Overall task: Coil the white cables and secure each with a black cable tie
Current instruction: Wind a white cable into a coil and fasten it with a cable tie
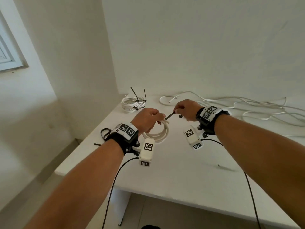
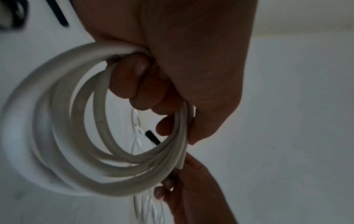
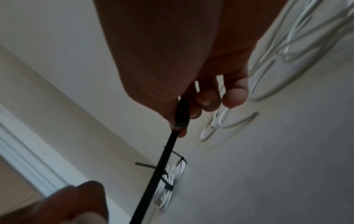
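Two hands work above the surface (image 1: 173, 171). Left hand (image 1: 146, 119) grips the coiled white cable (image 1: 158, 134). Right hand (image 1: 185, 109) pinches a black cable tie (image 1: 169, 116).

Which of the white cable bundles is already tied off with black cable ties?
The coil at the table's far left corner, with tie tails sticking up. The coil in the left hand isn't cinched; the rest sprawl loose.

white table (image 1: 173, 179) | tied cable coil (image 1: 132, 104) far-left | loose white cables (image 1: 247, 104) far-right

Two coiled white cables (image 1: 159, 134), one tied; loose cables (image 1: 247, 106) uncountable.
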Tool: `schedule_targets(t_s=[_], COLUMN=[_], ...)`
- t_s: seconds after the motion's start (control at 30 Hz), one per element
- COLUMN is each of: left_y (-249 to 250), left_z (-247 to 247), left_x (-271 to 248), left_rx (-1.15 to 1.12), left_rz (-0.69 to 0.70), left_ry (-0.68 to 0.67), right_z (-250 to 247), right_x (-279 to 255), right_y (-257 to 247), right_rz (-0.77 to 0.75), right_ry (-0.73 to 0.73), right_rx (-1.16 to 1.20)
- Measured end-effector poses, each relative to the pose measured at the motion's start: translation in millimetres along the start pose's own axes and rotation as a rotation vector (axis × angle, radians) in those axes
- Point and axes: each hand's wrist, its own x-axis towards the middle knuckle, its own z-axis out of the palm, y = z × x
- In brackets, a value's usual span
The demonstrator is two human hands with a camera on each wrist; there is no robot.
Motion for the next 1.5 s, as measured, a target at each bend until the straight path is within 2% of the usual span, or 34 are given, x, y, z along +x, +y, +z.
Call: schedule_targets(t_s=[0.1,0.3,0.4,0.63,0.9,1.03,1.13,1.27,1.4,1.5], left_y=[16,46,58,75,80,83,83,81,78,74], left_z=[31,84,103,136,147,146,147,149,149,148], left_x=[3,5,4,3,1,2,2,3,7,14], left_rx=[0.133,0.182,0.191,0.216,0.182,0.161,0.123,-0.016,-0.145,-0.161], left_rz=[0.049,0.102,0.146,0.167,0.013,-0.059,-0.1,-0.144,-0.212,-0.232], left_ry=[-0.097,-0.173,-0.208,-0.198,-0.186,-0.214,-0.235,-0.211,-0.098,-0.044], right_z=[-19,-53,-70,-87,-89,-87,-90,-94,-93,-83], right_x=[-17,-55,-71,-94,-105,-109,-113,-116,-124,-133], right_y=[18,45,55,62,69,70,68,65,71,75], right_rz=[0.013,0.036,0.039,0.051,0.064,0.044,0.022,-0.054,-0.265,-0.419], right_ry=[-0.061,-0.267,-0.314,-0.355,-0.345,-0.301,-0.274,-0.116,0.117,0.128], right_rx=[0.021,-0.002,-0.058,-0.053,-0.049,-0.019,-0.081,-0.072,-0.051,-0.182])
